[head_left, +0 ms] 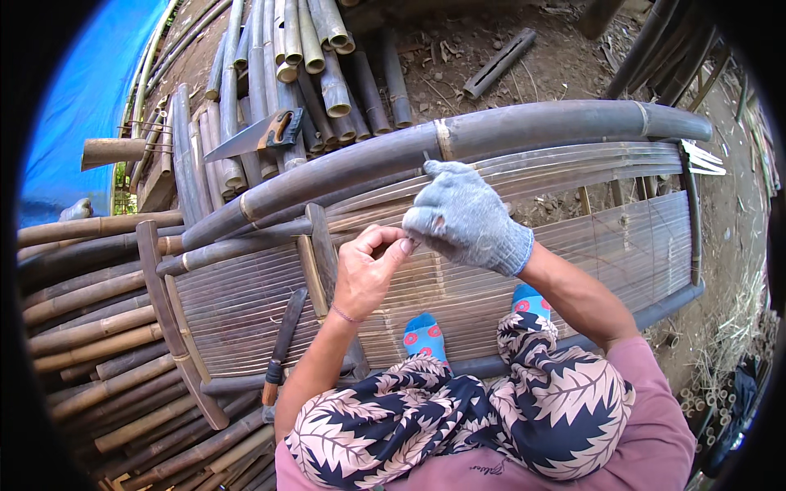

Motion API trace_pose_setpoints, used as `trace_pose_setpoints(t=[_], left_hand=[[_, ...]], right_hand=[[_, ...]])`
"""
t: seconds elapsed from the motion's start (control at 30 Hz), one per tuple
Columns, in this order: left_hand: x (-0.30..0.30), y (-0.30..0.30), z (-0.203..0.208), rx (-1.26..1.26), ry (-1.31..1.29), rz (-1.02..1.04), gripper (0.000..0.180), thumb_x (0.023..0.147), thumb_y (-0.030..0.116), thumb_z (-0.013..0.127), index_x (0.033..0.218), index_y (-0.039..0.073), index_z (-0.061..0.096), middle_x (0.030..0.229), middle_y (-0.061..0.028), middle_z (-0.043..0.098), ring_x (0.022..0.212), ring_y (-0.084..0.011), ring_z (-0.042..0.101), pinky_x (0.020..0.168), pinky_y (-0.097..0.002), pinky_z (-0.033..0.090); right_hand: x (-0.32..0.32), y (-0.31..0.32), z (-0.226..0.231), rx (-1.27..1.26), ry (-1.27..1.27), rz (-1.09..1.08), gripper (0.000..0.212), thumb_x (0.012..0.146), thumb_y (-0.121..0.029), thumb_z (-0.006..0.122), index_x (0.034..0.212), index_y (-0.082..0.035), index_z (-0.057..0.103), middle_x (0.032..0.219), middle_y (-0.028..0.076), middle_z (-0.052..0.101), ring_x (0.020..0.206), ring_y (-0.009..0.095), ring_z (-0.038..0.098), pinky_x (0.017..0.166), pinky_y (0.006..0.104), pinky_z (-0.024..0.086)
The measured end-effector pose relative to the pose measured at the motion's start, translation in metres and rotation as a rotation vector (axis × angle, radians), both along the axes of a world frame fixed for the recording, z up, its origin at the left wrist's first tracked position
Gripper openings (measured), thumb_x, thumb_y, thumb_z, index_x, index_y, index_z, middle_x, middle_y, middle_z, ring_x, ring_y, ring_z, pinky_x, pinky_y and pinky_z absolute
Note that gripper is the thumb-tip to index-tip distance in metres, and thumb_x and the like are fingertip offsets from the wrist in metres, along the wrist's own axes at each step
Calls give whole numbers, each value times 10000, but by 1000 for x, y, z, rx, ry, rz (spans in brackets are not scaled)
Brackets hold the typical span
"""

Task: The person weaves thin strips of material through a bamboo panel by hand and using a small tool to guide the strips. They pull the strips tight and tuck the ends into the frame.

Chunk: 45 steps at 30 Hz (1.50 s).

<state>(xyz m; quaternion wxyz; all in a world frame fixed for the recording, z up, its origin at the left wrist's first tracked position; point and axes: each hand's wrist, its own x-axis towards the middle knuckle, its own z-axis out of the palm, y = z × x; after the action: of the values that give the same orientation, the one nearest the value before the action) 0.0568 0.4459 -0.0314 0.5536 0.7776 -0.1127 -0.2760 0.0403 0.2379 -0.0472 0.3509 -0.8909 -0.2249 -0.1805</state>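
Crosswise, a slatted bamboo bench (pixel 467 290) lies beneath both hands; above it, the bare left hand (pixel 366 268) pinches thumb to forefinger right by the curled, grey-gloved right hand (pixel 467 214), though I cannot tell whether either grips anything; a machete (pixel 287 331) lies leftward, and beyond the bench's thick far rail (pixel 540 129) a handsaw (pixel 254 137) rests on cut bamboo poles (pixel 256 65)

The bare left hand (pixel 364 272) brings its thumb (pixel 399 250) and index finger (pixel 381 236) together in a pinch, with its wrist (pixel 344 317) below them. Just right of that pinch, the gloved right hand (pixel 468 214) shows its back, fingers (pixel 420 219) curled, tips hidden. The left forearm (pixel 317 364) slopes down-left from its fingers, the right forearm (pixel 580 296) down-right.
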Motion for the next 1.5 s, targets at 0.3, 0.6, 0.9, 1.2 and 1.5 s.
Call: trace_pose_setpoints(t=[0.3, 0.6, 0.9, 1.2, 1.5], left_hand=[[-1, -3, -2, 28, -99, 131, 131, 910, 119, 647, 930, -4, 686, 816, 1, 631, 695, -50, 521, 630, -224, 440], [3, -11, -1, 173, -393, 135, 87, 836, 17, 686, 920, -2, 674, 808, -41, 652, 645, -58, 529, 583, -230, 429], [9, -1, 1, 15, 7, 67, 115, 922, 119, 626, 946, 8, 648, 760, 39, 565, 660, -33, 488, 573, -205, 398], [11, 3, 3, -126, 414, 179, 149, 926, 161, 636, 943, 16, 661, 729, 33, 561, 586, -2, 422, 469, -172, 299], [8, 5, -6, -117, 469, 304, 137, 898, 157, 675, 909, 20, 665, 628, 52, 512, 542, -3, 408, 401, -176, 264]], right_hand=[[-15, 29, -41, 408, 270, -51, 171, 831, -247, 690, 857, -78, 701, 820, 101, 673, 780, 316, 637, 743, 420, 487], [-12, 31, -35, 230, 211, -140, 123, 770, -158, 713, 837, -88, 638, 798, 94, 637, 804, 317, 616, 867, 439, 486], [-18, 23, -37, 186, 5, -229, 183, 761, -189, 712, 918, -133, 637, 875, 83, 633, 846, 305, 614, 879, 451, 462], [-20, 24, -32, 125, -116, -118, 254, 770, -237, 726, 986, -161, 617, 893, 34, 632, 871, 260, 619, 978, 494, 448], [-8, 17, -32, -105, -192, -183, 63, 761, -190, 630, 747, -163, 574, 661, 17, 509, 723, 233, 569, 1019, 451, 415]])
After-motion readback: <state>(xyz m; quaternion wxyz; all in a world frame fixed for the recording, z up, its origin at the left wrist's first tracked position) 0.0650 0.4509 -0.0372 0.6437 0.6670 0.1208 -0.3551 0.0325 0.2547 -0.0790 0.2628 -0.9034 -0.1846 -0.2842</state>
